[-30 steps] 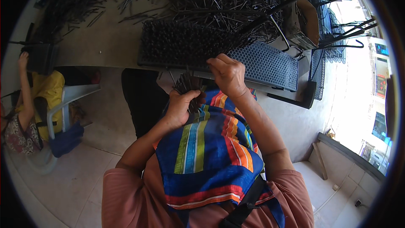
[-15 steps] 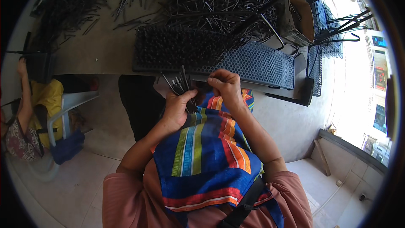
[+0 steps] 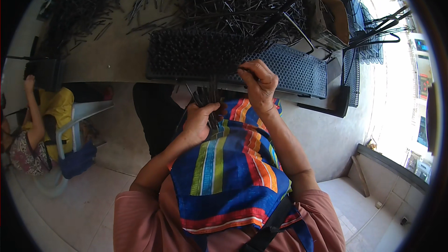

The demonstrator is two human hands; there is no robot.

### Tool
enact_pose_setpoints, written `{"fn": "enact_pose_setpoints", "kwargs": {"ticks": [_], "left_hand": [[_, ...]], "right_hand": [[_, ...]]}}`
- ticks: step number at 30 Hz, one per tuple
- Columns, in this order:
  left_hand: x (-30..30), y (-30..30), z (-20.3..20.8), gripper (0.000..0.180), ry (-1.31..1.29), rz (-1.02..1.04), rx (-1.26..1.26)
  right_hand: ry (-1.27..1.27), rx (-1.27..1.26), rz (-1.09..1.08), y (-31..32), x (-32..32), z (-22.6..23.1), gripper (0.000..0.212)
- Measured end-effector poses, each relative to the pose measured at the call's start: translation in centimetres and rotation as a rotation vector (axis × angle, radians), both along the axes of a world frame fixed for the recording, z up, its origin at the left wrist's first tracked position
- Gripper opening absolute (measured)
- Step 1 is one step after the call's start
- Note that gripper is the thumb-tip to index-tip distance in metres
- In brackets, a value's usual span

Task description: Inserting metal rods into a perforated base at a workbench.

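Observation:
A bundle of thin dark strips [image 3: 210, 94] sticks up from my left hand [image 3: 199, 120], which is closed round it above my lap. My right hand [image 3: 262, 83] is raised at the front edge of a long perforated rack [image 3: 294, 67]. Its thumb and fingers are pinched together over the rack; whatever lies between the fingertips is too small and dark to make out. Upright dark strips [image 3: 196, 53] stand packed in the holes across the rack's left part. On its right part the round holes show bare.
Behind the rack lies a large heap of loose dark strips [image 3: 242, 0], with another pile [image 3: 88, 9] at far left. A cardboard box [image 3: 333, 16] and wire racks [image 3: 368, 42] stand right. A dark bar [image 3: 294, 4] slants over the table. Another person [image 3: 30, 144] sits left.
My right hand has moved up and to the right, from near the bundle to over the rack's front edge. My left hand stays nearly in place with its bundle.

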State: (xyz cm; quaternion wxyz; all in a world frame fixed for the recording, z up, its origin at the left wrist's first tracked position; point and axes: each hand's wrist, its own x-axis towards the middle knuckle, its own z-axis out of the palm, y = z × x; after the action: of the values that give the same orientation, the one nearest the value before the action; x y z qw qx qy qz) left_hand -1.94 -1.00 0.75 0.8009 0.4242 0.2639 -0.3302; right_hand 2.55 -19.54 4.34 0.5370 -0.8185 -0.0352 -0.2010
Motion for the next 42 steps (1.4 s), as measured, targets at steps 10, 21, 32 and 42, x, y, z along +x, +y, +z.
{"fn": "enact_pose_setpoints", "kwargs": {"ticks": [10,21,32,42], "left_hand": [[0.0,0.1,-0.4,0.015,-0.061,0.018,0.06],[-0.1,0.1,-0.7,0.011,0.016,0.075,-0.04],[0.5,0.1,-0.4,0.01,0.006,0.087,-0.067],[0.9,-0.3,0.2,0.011,0.006,0.092,-0.118]], "right_hand": [[0.031,-0.017,0.005,0.2,0.4,0.6,0.011],[-0.025,-0.346,0.018,1.4,0.2,-1.2,0.011],[0.095,-0.442,0.119,1.1,1.9,-0.3,0.009],[0.107,-0.38,-0.048,1.2,-1.1,-0.9,0.017]]}}
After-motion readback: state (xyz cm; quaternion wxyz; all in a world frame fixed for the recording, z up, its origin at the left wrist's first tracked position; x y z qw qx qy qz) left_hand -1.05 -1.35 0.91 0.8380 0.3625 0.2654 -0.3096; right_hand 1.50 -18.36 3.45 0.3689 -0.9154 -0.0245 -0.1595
